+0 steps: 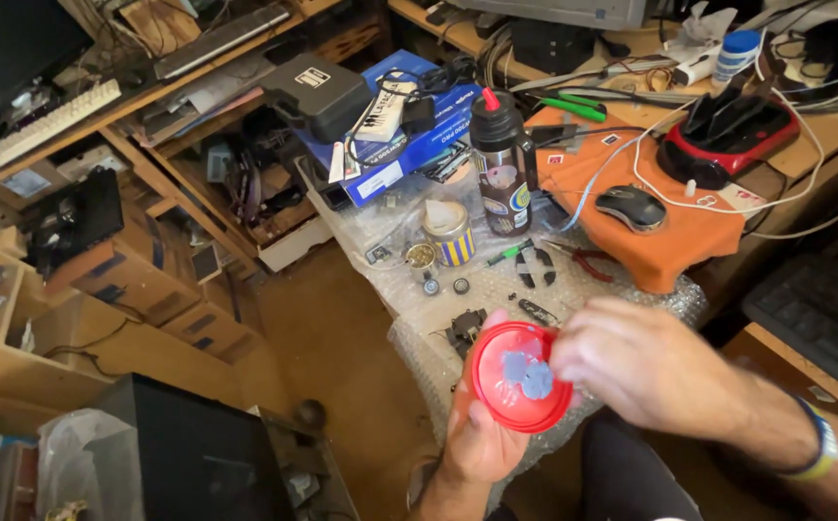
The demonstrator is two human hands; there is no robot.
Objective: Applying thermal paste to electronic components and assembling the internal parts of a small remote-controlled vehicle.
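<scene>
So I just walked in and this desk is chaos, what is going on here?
A person seated at a cluttered workbench holds a round red plastic lid in the left hand, its inside facing up with a grey-blue lump of putty-like stuff in it. The right hand reaches in with its fingertips at that lump; it is blurred. Behind, on bubble wrap, lie an open small tin, a dark squeeze bottle with a red tip, pliers and small parts.
</scene>
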